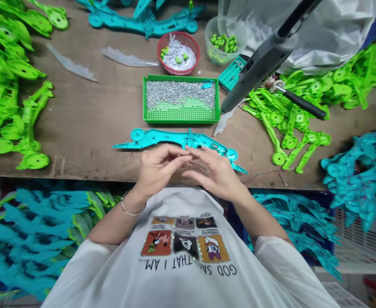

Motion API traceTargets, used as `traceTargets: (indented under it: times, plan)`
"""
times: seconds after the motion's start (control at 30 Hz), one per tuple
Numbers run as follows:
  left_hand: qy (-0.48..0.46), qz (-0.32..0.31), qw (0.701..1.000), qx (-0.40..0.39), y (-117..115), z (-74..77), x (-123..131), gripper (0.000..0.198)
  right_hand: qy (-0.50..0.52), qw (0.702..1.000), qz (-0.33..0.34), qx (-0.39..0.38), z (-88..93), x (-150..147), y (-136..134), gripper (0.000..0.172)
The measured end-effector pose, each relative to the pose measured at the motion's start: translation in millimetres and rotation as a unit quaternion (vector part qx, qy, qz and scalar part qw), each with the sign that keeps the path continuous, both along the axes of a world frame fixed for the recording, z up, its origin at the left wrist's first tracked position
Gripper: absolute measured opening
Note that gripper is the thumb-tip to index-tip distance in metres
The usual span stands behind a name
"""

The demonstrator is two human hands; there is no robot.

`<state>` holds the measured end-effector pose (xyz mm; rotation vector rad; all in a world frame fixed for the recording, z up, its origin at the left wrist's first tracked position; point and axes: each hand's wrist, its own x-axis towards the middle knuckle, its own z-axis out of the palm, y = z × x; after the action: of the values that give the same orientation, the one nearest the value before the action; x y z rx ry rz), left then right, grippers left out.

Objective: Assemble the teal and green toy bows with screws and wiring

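Note:
A turquoise bow-shaped plastic part (pixel 162 137) lies across the table just beyond both hands, with its hollow inner side up. My left hand (pixel 160 169) is held above its near edge, thumb and fingertips brought together in a pinch. Whatever sits between those fingertips is too small to make out. Facing it, my right hand (pixel 215 171) has its thumb apart from its curved fingers, the fingertips close to the left ones. A thin dark reddish line, perhaps a wire, shows between the hands. The right hand partly covers the turquoise part.
Beyond it sits a green tray (pixel 181 117) of small screws. A red basket (pixel 161 60) and a clear tub (pixel 209 42) hold small pieces. A grey electric screwdriver (pixel 255 68) hangs at right. Lime-green parts (pixel 8 85) are heaped left and right; turquoise parts (pixel 364 167) are piled at right.

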<state>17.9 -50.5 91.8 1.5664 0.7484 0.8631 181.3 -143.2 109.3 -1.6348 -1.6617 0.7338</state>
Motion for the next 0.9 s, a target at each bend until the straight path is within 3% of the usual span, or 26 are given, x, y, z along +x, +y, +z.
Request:
traceTargets:
  times: [0.1,0.2,0.33,0.47,0.6,0.67,0.73,0.8,0.9]
  plan:
    - [-0.037,0.026,0.993,-0.11,6.5,-8.7,11.9,0.023,0.059,0.995,-0.083,-0.024,-12.7,6.0,2.7,0.033]
    - [-0.05,0.022,0.983,-0.176,14.9,-19.9,18.7,0.031,0.051,0.989,-0.14,-0.021,-17.2,17.1,0.3,0.021]
    - [-0.027,-0.003,0.983,-0.18,20.3,-36.7,23.5,0.033,-0.02,0.992,-0.121,0.002,-12.9,23.2,1.5,0.026]
    - [0.018,-0.012,0.994,-0.105,21.3,-48.6,23.1,0.028,-0.089,0.992,-0.089,0.03,-13.8,25.5,7.9,0.02]
    - [0.081,-0.08,0.993,0.018,34.0,-46.7,16.3,0.032,-0.178,0.982,-0.053,0.016,-17.3,39.9,14.9,0.023]
    - [0.155,-0.121,0.971,0.138,45.0,-42.8,11.6,0.05,-0.232,0.972,-0.035,-0.008,-15.6,51.3,18.9,0.025]
    - [0.251,-0.145,0.926,0.243,55.4,-40.9,7.5,0.063,-0.287,0.957,-0.021,-0.033,-11.3,61.5,23.3,0.026]
    - [0.324,-0.148,0.887,0.293,62.2,-42.7,5.3,0.055,-0.334,0.941,-0.004,-0.05,-5.8,67.6,27.7,0.024]
    - [0.364,-0.139,0.865,0.316,64.2,-49.9,5.2,0.035,-0.381,0.922,0.029,-0.057,1.9,67.2,33.2,0.022]
